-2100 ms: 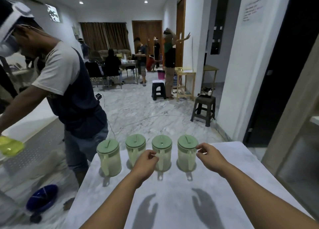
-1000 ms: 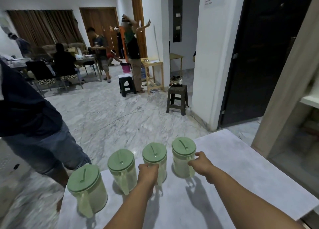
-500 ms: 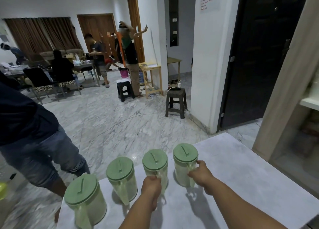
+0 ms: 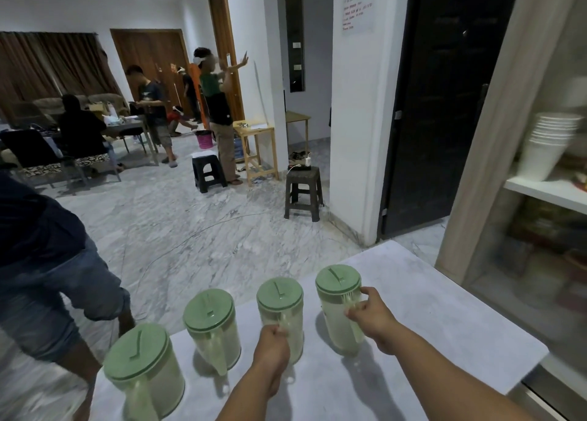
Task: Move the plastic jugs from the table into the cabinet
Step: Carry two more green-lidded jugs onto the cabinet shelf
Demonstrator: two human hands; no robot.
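**Both hands on jug handles, cabinet half out of view**

Partly hidden, your grips: the left hand (image 4: 272,346) covers the handle of the third jug (image 4: 280,316), and the right hand (image 4: 371,316) is wrapped around the handle of the fourth jug (image 4: 339,306), so you cannot see how far the fingers go round. Each hand is clenched on its own handle, the two hands apart. Two more jugs stand to the left of your left hand: the second jug (image 4: 211,325) just beside it and the nearest jug (image 4: 144,373) further left, its base cut off by the lower edge. The cabinet (image 4: 546,192) to the right of your right hand is blurred and cropped; a stack of white cups (image 4: 548,144) shows on its shelf, the lower contents unreadable.

All four jugs are translucent pale-green plastic cylinders with flat, opaque green round lids bearing a raised tab. They rest on the counter (image 4: 444,325), a matte, lightly mottled grey-white slab.

Compared with half a second ago, your hands sit on the same handles, the jugs have not left the counter, and more of the cabinet has come into view.
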